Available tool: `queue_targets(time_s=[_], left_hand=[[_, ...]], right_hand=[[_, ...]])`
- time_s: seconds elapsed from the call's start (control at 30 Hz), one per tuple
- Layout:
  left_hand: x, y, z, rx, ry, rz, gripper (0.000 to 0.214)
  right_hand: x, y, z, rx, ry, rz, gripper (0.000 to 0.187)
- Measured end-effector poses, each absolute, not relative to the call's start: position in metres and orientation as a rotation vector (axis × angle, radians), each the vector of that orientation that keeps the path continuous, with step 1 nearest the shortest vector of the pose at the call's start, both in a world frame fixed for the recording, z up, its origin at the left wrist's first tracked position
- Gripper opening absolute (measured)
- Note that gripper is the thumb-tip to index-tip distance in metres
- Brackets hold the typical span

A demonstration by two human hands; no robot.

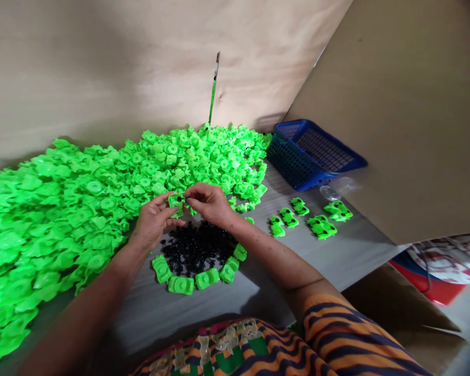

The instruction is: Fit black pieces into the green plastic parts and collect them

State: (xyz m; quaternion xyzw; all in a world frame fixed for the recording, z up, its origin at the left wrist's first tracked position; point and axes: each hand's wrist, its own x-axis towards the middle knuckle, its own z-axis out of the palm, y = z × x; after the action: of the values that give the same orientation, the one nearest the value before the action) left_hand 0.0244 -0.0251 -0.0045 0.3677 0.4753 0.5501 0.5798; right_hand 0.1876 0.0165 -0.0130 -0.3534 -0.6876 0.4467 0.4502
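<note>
My left hand (151,222) grips a green plastic toy car body (175,208) by its edges, underside turned up towards me. A black piece shows inside the car body. The fingertips of my right hand (213,204) are pinched at the right end of the car body on a small black wheel-and-axle piece (186,197), mostly covered by the fingers. Just below both hands lies a heap of black wheel-and-axle pieces (199,248). Around its near side several green car bodies, such as one car body (180,285), lie in an arc.
A large heap of green car bodies (94,203) spreads along the back and left of the grey table (254,282). Several green cars with black wheels (321,227) lie at right, near a blue basket (301,162) and clear plastic pieces (330,193). A thin stick (213,91) stands behind.
</note>
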Motion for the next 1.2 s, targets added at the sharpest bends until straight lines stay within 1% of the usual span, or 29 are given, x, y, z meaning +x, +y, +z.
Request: queue_targets(time_s=[0.1, 0.27, 0.47, 0.8, 1.0, 1.2], left_hand=[[0.0249, -0.0249, -0.0047, 0.847, 1.1, 1.284, 0.056], [0.0257, -0.0258, -0.0025, 0.829, 1.097, 1.285, 0.049], [0.0246, -0.027, -0.002, 0.808, 1.077, 1.271, 0.043], [0.0268, -0.0273, 0.0016, 0.766, 1.08, 1.287, 0.04], [0.0258, -0.0262, 0.0037, 0.757, 1.041, 1.279, 0.04], [0.0267, -0.028, 0.001, 0.779, 1.007, 1.265, 0.045]], right_hand=[[0.1881, 0.0156, -0.0103, -0.911, -1.705, 1.056, 0.01], [0.1898, 0.0141, -0.0071, -0.969, -1.752, 0.955, 0.011], [0.1888, 0.0152, -0.0082, -0.922, -1.736, 0.972, 0.005], [0.1913, 0.0143, -0.0086, -0.983, -1.708, 0.826, 0.009], [0.1893, 0.0112, -0.009, -0.982, -1.755, 0.813, 0.009], [0.1878, 0.0067, -0.0093, -0.888, -1.924, 0.534, 0.011]])
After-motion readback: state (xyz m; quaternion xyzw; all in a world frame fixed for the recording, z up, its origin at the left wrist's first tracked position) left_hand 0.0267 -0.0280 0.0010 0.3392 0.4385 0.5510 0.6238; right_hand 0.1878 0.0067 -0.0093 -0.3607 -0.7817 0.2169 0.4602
